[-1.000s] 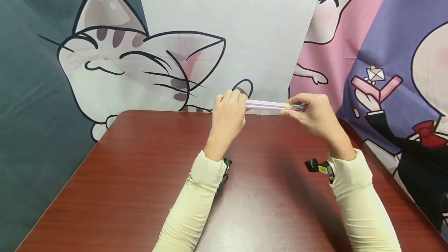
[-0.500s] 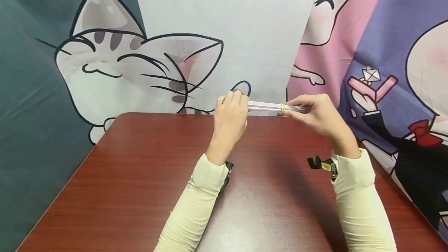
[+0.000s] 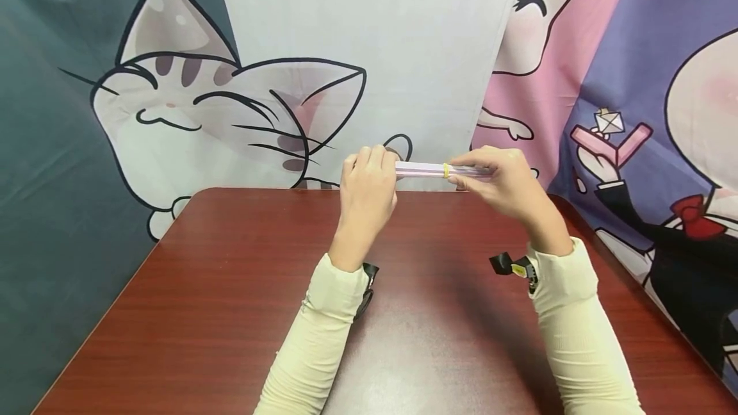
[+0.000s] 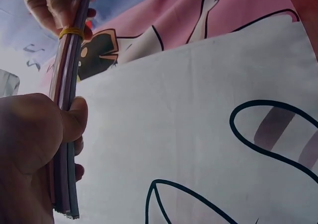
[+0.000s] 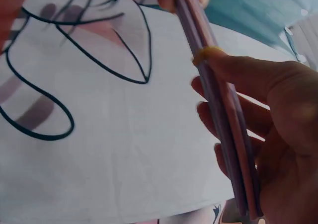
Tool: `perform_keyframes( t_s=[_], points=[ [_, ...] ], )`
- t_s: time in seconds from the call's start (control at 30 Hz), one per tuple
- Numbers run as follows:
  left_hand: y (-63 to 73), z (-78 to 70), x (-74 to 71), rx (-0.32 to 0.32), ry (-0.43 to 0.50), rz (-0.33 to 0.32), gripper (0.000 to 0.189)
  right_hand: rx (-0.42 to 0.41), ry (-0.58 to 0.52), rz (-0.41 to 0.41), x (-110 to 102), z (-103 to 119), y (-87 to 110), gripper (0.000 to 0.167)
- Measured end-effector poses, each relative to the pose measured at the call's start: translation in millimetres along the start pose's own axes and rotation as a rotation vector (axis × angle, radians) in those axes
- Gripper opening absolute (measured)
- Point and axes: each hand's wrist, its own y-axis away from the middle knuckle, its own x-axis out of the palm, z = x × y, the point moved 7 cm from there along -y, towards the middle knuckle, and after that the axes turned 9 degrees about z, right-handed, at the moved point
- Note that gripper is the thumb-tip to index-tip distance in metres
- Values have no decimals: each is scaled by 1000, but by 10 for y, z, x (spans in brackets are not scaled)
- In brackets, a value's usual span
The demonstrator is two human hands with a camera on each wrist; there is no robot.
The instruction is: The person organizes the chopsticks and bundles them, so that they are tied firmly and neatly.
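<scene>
A bundle of thin, straight pink and purple sticks (image 3: 419,170) is held level above the far edge of the table in the head view. My left hand (image 3: 369,187) grips its left end, thumb pressed along it in the left wrist view. A yellow rubber band (image 3: 446,170) circles the bundle between my hands. My right hand (image 3: 501,181) pinches the band and bundle with thumb and fingers. In the right wrist view the right thumb touches the rubber band (image 5: 206,55), and the sticks (image 5: 233,149) run down past the palm.
A brown wooden table (image 3: 230,312) lies below both hands. Behind it hangs a cloth backdrop (image 3: 369,18) printed with a cartoon cat and figures. A small camera with a black strap (image 3: 513,266) sits at my right wrist.
My right hand has moved left, and the yellow rubber band has slid along the bundle nearer to my left hand. My left hand keeps its grip and has shifted slightly.
</scene>
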Motion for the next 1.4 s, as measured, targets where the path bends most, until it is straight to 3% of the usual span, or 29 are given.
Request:
perform_keyframes(
  t_s=[0.2,0.27,0.43,0.63,0.73,0.9,1.0,1.17,1.4],
  points=[
    [-4,-3,-48,-30,-12,-6,20,-62,28,-26,33,132,-84,21],
    [-2,-47,-46,-13,-18,-5,19,-61,57,-10,73,163,-101,22],
    [11,-149,-15,41,-12,15,14,12,46,49,60,72,-28,23],
    [14,-50,-14,0,6,21,18,112,-52,-29,-199,-139,142,22],
    [9,-18,-18,-2,15,23,20,49,-24,-38,-244,-84,123,25],
    [24,-71,-9,23,13,11,16,-66,86,22,-101,96,29,24],
    [21,-102,-8,28,14,3,15,-66,113,22,-16,144,-17,24],
    [19,-138,10,13,7,0,15,-59,131,-51,46,177,-41,29],
    [16,-159,14,34,-2,33,18,-45,110,-29,126,166,-69,32]
  ],
)
